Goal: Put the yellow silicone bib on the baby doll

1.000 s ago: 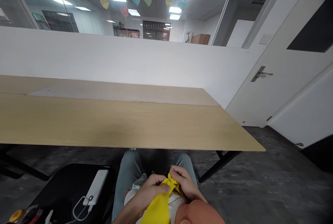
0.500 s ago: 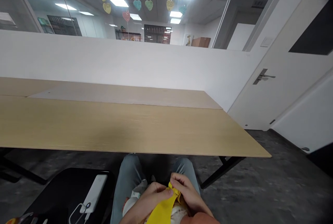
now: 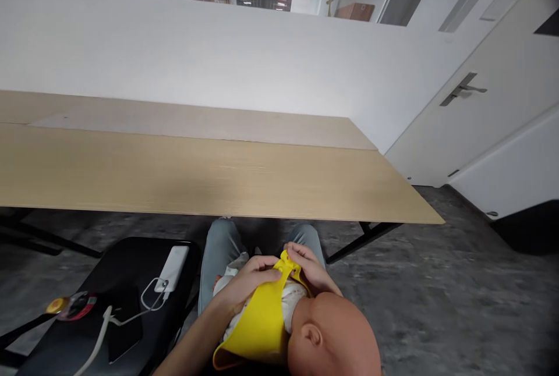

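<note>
A baby doll (image 3: 336, 335) in pale patterned clothing lies across the person's lap, its bald head toward the lower right. Around its neck and upper body is a yellow bib (image 3: 262, 323). My left hand (image 3: 257, 274) pinches one side of the bib's narrow strap end, thumb on top. On the other side, my right hand (image 3: 308, 265) has its fingers closed on the strap's tip. Both hands are close together above the person's knees, and the fastening between them is too small to make out.
A long wooden table (image 3: 218, 178) stands ahead, its front edge just beyond the knees. On the left, a black chair (image 3: 152, 318) holds a white power bank (image 3: 172, 268) with cables, a dark phone (image 3: 126, 332) and a strapped item (image 3: 78, 305).
The view has tilted down, so the table and hands sit higher in the picture. More of the doll's head, the bib and the chair shows. Both hands remain on the bib strap.
</note>
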Action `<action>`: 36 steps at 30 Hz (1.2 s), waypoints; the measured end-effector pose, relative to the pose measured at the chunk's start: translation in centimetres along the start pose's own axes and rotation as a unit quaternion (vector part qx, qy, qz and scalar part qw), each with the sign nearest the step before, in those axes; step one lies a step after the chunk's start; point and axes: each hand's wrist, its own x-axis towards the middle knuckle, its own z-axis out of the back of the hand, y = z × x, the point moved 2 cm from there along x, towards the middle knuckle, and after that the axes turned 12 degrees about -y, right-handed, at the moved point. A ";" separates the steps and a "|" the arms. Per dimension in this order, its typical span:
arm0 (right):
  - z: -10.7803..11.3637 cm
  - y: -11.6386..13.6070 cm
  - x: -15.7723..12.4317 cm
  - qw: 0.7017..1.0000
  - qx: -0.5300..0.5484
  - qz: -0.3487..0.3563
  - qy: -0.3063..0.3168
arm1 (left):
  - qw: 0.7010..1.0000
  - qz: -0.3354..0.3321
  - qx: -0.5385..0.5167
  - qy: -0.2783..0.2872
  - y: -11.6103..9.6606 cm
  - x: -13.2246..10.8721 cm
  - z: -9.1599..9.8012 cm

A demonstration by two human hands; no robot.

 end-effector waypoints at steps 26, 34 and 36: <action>-0.4 0.5 -0.1 0.983 0.172 -0.060 0.013 | 0.984 -0.132 0.110 -0.041 -1.8 -2.6 1.2; -0.6 0.8 0.1 0.983 0.182 -0.034 -0.013 | 0.838 -0.318 0.441 -0.039 -4.3 -8.1 1.3; -0.7 0.6 0.2 0.984 0.174 -0.036 -0.011 | 0.812 -0.317 0.490 -0.037 -4.2 -8.5 1.5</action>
